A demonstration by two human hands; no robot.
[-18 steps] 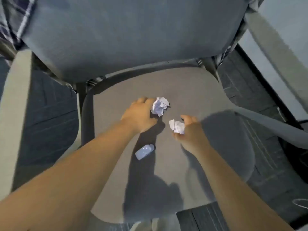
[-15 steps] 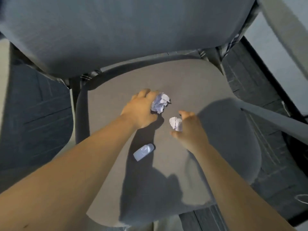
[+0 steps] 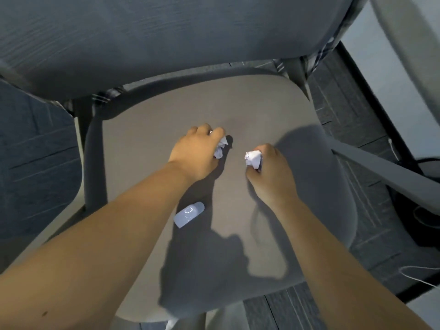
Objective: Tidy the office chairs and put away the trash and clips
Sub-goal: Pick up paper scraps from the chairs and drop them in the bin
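The left hand [image 3: 198, 153] is curled knuckles-up over the chair seat [image 3: 273, 108], its fingers wrapped around a crumpled paper ball [image 3: 220, 148] of which only the white, creased edge shows at the fingertip side. The right hand [image 3: 271, 171] is closed the same way on a second crumpled paper ball [image 3: 253, 158], which sticks out past the thumb and forefinger on the side facing the left hand. The two hands are near each other but apart, with a strip of bare grey seat between them. Whether either ball rests on the fabric or is lifted clear of it cannot be told.

Behind the left hand, close under the left forearm, a small pale blue-white clip [image 3: 188, 214] lies flat on the seat, touching neither hand. Both forearms cast dark shadows over the near half of the seat.

Beyond the hands, the chair's blue-grey backrest [image 3: 166, 39] fills the upper part of the view, with a bit of plaid cloth [image 3: 320, 53] showing behind its right edge. Out to the right of the right hand a grey armrest [image 3: 381, 167] slants across, above dark carpet tiles [image 3: 371, 236] and thin white cables [image 3: 419, 275].
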